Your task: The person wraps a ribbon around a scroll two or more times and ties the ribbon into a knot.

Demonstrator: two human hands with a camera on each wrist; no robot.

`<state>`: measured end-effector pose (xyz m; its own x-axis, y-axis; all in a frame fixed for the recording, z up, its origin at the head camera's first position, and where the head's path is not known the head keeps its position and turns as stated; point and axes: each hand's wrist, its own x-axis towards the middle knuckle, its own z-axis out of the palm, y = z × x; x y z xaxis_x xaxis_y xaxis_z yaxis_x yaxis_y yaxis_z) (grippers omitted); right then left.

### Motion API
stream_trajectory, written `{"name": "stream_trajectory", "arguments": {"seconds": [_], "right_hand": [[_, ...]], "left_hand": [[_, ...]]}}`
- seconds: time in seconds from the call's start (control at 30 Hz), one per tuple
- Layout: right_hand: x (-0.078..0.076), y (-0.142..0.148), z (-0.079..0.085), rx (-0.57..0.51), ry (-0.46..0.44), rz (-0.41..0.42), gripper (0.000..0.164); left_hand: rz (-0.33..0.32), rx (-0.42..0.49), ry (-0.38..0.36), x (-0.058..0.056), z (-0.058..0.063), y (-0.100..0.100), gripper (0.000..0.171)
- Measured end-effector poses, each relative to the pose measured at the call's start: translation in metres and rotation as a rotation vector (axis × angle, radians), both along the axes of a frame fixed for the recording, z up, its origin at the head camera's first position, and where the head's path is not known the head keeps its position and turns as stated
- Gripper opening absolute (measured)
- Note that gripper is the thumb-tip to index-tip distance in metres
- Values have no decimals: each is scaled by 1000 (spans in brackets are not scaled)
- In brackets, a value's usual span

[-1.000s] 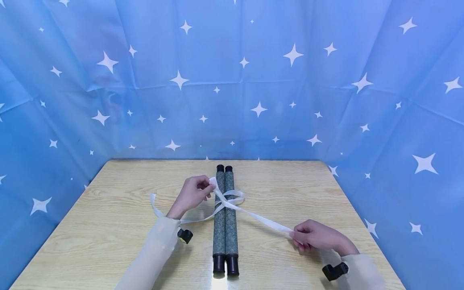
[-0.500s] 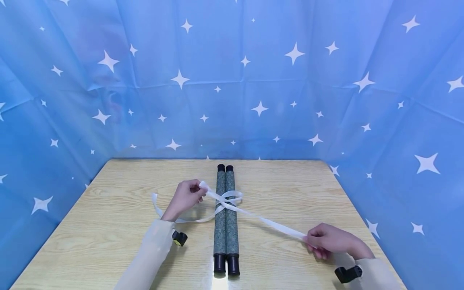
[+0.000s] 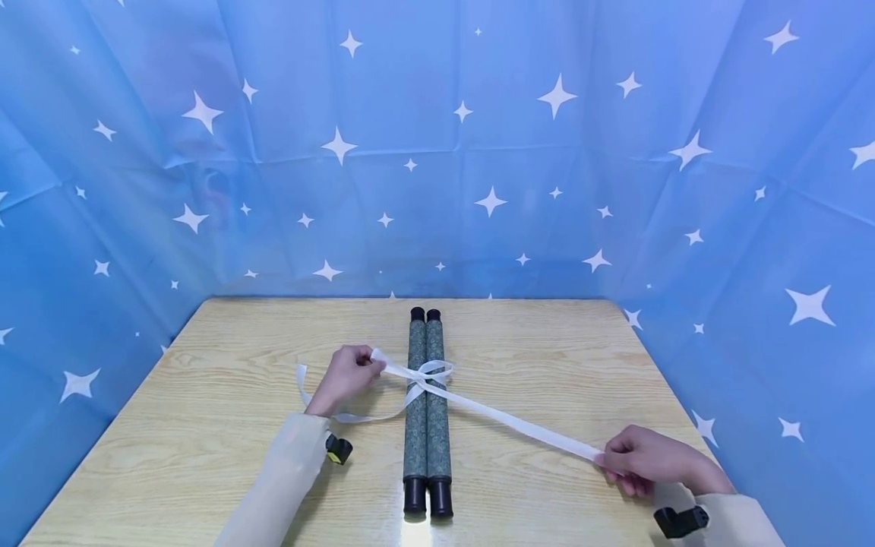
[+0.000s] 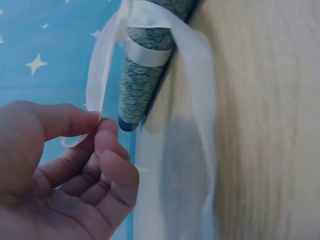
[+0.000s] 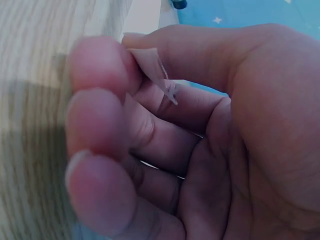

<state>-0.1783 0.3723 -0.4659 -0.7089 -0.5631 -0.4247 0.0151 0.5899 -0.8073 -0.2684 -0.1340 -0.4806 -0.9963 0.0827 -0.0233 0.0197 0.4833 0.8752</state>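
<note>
A scroll (image 3: pixel 415 433) with two green-patterned rolls side by side and dark end knobs lies lengthwise on the table. White ribbon (image 3: pixel 519 425) crosses its middle, with a small loop (image 3: pixel 437 367) standing over the right roll. My left hand (image 3: pixel 347 376), left of the scroll, pinches one ribbon strand between thumb and index finger; the left wrist view shows the strand (image 4: pixel 100 70) running down from the scroll to that pinch. At the lower right, my right hand (image 3: pixel 649 460) pinches the other strand near its tip (image 5: pixel 150 62), holding it stretched out straight.
A loose ribbon tail (image 3: pixel 365 418) curves out to the left, passing behind the left wrist. The wooden table (image 3: pixel 260 471) is bounded at the back and sides by a blue star-patterned curtain (image 3: pixel 410 91).
My right hand has moved right and toward the front, drawing out a longer stretch of ribbon. My left hand has moved left and slightly forward off the scroll; the loop has become smaller.
</note>
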Motion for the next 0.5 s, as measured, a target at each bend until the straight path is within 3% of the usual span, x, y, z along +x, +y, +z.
{"name": "stream_trajectory", "arguments": {"seconds": [0.13, 0.23, 0.37, 0.5], "right_hand": [[1, 3, 0, 23, 5, -7, 43], [-1, 5, 2, 67, 41, -39, 39], [-5, 0, 10, 200, 210, -140, 29], [-13, -15, 22, 297, 342, -259, 42]], "left_hand": [[-6, -42, -18, 0, -5, 2, 14], [2, -105, -25, 0, -6, 1, 28], [9, -203, -1, 2, 2, -5, 51], [-12, -247, 69, 7, 15, -7, 62]]}}
